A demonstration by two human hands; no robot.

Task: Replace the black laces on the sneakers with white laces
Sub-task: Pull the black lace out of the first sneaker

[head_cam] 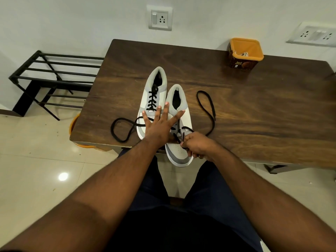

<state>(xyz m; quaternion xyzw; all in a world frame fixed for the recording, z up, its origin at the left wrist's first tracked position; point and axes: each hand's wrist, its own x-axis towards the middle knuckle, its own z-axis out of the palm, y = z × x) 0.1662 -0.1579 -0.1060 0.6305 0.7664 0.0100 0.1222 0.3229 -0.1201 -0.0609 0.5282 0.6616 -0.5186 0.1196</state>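
Observation:
Two grey-and-white sneakers stand side by side on the wooden table [236, 110], toes toward me. The left sneaker [156, 82] keeps its black lace through the upper eyelets. The right sneaker [179, 153] overhangs the table's near edge, and its black lace [207, 106] is mostly pulled out, looping on the table to both sides. My left hand [160, 124] lies flat with straight, spread fingers across both sneakers. At the lowest eyelets of the right sneaker, my right hand [197, 146] pinches the black lace. White laces [242, 54] show inside an orange-rimmed tub [245, 51] at the far right.
A black metal shoe rack [51, 80] stands on the floor left of the table. An orange bucket [74, 124] peeks out under the table's left corner. Wall sockets [160, 18] are behind the table. My legs are under the near edge.

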